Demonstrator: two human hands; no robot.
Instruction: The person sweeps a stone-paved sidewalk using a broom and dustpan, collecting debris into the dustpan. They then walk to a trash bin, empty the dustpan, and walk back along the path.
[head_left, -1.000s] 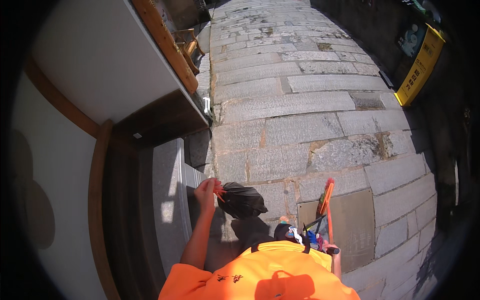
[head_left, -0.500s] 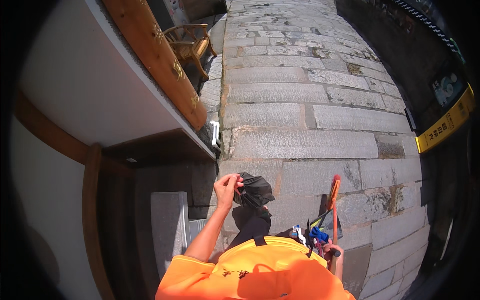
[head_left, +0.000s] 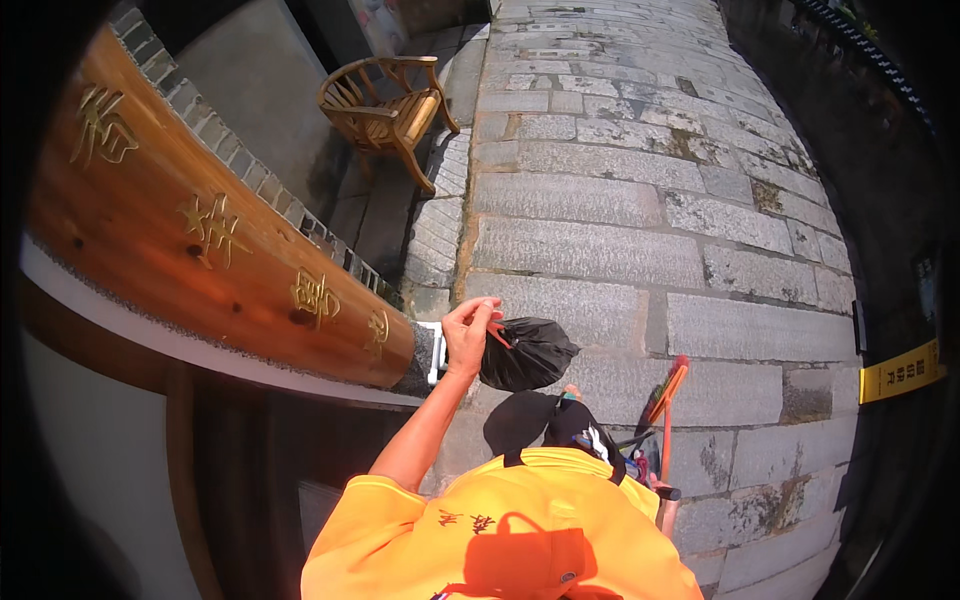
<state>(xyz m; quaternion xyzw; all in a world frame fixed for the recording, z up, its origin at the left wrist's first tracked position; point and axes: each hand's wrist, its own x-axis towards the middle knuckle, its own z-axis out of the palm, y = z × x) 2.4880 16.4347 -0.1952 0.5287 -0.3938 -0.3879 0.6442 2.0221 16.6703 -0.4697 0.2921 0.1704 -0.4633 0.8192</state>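
My left hand [head_left: 468, 335] is raised in front of me, with its fingers closed around the gathered neck of a black plastic bag [head_left: 533, 356]. A red strip shows at the bag's top, next to my fingers. The bag hangs bulging above the paving, its contents hidden. Low at my right side, my right hand [head_left: 668, 503] is partly hidden and seems closed around a long-handled broom [head_left: 667, 440] with a reddish-orange pole and head. Beside that pole are a black handle end and a bundle of small coloured things, too crowded to tell apart.
A wooden armchair [head_left: 405, 105] stands by the wall ahead on the left. Close on my left is a wooden board [head_left: 230, 235] with gilded carved characters. White pipe [head_left: 436, 350] runs near its lower end. Stone paving [head_left: 570, 245] stretches ahead; a yellow sign [head_left: 902, 372] is at the right.
I have moved forward along the paving, so the chair and board appear nearer. My left hand has risen with the bag, which looks fuller. My right hand is less visible.
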